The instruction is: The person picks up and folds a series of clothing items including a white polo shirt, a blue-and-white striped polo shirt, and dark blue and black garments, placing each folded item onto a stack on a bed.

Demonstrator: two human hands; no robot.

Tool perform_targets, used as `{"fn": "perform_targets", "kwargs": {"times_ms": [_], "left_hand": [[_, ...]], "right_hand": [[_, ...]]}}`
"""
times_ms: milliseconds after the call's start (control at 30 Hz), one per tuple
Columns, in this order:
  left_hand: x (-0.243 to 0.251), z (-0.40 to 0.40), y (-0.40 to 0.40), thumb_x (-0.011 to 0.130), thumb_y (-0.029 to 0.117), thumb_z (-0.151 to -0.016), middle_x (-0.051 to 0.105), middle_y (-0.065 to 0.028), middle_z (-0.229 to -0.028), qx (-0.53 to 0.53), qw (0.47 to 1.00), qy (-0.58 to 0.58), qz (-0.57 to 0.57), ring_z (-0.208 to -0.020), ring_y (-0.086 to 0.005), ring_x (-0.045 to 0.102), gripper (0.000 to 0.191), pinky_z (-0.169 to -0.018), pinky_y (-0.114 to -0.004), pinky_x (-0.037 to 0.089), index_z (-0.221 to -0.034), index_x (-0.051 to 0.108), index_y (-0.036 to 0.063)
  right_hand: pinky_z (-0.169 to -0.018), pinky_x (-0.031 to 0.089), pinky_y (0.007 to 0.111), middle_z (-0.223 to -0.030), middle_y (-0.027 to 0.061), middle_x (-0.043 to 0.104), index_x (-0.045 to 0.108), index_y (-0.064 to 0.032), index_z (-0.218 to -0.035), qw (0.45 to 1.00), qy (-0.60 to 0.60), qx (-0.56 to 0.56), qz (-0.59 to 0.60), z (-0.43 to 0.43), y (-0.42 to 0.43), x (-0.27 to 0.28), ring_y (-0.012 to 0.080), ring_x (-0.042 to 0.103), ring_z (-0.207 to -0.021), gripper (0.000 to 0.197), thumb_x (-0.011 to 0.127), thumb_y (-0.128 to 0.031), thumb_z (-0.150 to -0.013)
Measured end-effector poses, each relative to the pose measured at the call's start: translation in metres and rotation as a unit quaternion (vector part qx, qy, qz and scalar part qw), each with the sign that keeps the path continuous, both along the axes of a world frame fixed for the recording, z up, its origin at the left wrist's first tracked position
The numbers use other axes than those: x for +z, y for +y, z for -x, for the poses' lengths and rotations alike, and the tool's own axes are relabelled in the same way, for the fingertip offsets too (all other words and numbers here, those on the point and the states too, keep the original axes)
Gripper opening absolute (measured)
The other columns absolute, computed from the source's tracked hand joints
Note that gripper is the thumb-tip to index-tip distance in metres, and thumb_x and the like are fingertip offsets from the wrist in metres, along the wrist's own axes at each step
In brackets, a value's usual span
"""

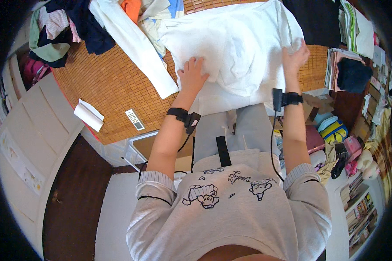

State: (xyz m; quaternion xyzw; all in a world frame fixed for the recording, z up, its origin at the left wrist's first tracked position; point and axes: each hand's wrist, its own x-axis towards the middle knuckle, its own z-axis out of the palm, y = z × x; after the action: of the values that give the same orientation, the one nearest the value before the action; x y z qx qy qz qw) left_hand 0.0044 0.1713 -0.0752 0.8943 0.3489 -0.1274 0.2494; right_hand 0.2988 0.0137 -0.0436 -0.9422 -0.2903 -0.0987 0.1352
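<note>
A white long-sleeved garment (235, 49) lies spread at the near edge of a bamboo mat, its lower part hanging over the edge by my legs. One long sleeve (134, 49) stretches out to its left. My left hand (192, 73) rests with spread fingers on the left part of the cloth. At the garment's right edge is my right hand (295, 58), slightly blurred, its fingers beside the folded-in cloth there; whether they pinch it I cannot tell. Both wrists wear black straps with small devices and cables.
Left on the bamboo mat (101, 75) are a white remote control (135, 119), a folded white paper (89, 115) and a heap of dark clothes (91, 29). Folded clothes (341, 68) are stacked at the right, near a black garment (313, 23). Bags and boxes stand below them.
</note>
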Motion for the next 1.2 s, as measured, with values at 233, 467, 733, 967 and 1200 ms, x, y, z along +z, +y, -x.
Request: {"fn": "perform_targets", "kwargs": {"times_ms": [233, 467, 733, 967, 1200], "left_hand": [[0.007, -0.012, -0.002, 0.067, 0.031, -0.066, 0.04, -0.0101, -0.119, 0.012, 0.999, 0.048, -0.023, -0.107, -0.0272, 0.041, 0.063, -0.079, -0.049, 0.035, -0.12, 0.039, 0.0169], [-0.001, -0.015, -0.021, 0.065, 0.024, -0.067, 0.042, -0.0128, -0.12, 0.007, 0.996, 0.009, -0.089, -0.107, -0.0299, 0.042, 0.06, -0.086, -0.046, 0.034, -0.12, 0.04, 0.0124], [0.014, -0.024, -0.024, 0.058, 0.023, -0.071, 0.031, -0.017, -0.133, 0.024, 0.99, 0.135, -0.008, -0.12, -0.032, 0.033, 0.066, -0.096, -0.048, 0.023, -0.129, 0.031, 0.0105], [0.02, -0.034, -0.028, 0.058, 0.025, -0.071, 0.028, -0.0183, -0.134, 0.048, 0.981, 0.188, 0.001, -0.123, -0.0331, 0.029, 0.067, -0.098, -0.047, 0.022, -0.13, 0.03, 0.0083], [0.012, -0.038, -0.042, 0.059, 0.027, -0.071, 0.028, -0.0191, -0.134, 0.093, 0.989, 0.111, -0.019, -0.123, -0.0354, 0.026, 0.068, -0.1, -0.045, 0.02, -0.129, 0.03, 0.0064]], "right_hand": [[-0.085, 0.035, 0.042, -0.102, 0.0161, 0.051, 0.046, -0.0018, -0.111, 0.985, 0.115, -0.081, 0.102, -0.048, -0.005, 0.009, 0.0316, 0.047, -0.098, 0.062, 0.07, -0.03, -0.062], [-0.072, 0.043, 0.035, -0.086, 0.0146, 0.059, 0.057, -0.0002, -0.092, 0.986, 0.168, -0.014, -0.006, -0.079, -0.03, 0.002, 0.0284, 0.056, -0.081, 0.034, 0.061, -0.027, -0.071], [-0.069, 0.045, 0.031, -0.083, 0.0158, 0.061, 0.058, -0.0021, -0.095, 0.96, 0.244, 0.061, -0.122, -0.086, -0.017, 0.055, 0.0265, 0.06, -0.076, 0.028, 0.05, -0.025, -0.081], [-0.077, 0.046, 0.033, -0.094, 0.0174, 0.061, 0.058, -0.0065, -0.103, 0.935, 0.274, 0.175, -0.144, -0.042, 0.043, 0.066, 0.0288, 0.06, -0.086, 0.032, 0.054, -0.029, -0.081], [-0.085, 0.043, 0.035, -0.114, 0.0192, 0.051, 0.043, -0.0028, -0.121, 0.823, 0.477, 0.278, -0.132, 0.033, 0.092, -0.009, 0.0308, 0.055, -0.096, 0.056, 0.061, -0.031, -0.076]]}}
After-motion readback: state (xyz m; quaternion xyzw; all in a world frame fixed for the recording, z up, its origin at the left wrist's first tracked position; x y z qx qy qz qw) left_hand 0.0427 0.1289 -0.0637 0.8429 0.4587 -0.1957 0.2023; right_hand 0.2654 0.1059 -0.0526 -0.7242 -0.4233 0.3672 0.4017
